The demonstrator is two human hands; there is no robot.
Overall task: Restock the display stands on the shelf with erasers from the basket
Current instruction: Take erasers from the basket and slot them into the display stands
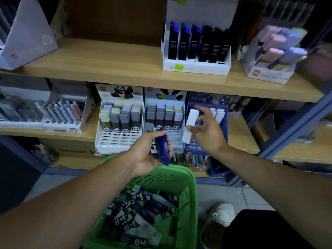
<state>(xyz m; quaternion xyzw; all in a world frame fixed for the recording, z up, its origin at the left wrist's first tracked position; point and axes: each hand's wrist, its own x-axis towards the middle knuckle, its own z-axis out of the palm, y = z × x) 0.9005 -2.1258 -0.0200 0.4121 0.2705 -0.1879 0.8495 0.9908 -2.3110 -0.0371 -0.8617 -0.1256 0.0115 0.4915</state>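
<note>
My left hand [149, 153] grips a dark blue eraser [163, 150] above the green basket [186, 178], which holds several blue, grey and panda-sleeved erasers [142, 211]. My right hand [206, 130] pinches a long white eraser [190, 123] in front of the dark blue display stand [223, 124] on the middle shelf. That stand holds a few white erasers [218, 112] at its back. Left of it stand two panda display stands [120, 123] [164, 119] with grey and pastel erasers in rows.
The upper wooden shelf [125, 69] carries a white box of dark refill packs [197, 45] and a box of pastel items [274, 49]. A marker display [64, 112] sits at the left. My white shoe [222, 212] is beside the basket on the tiled floor.
</note>
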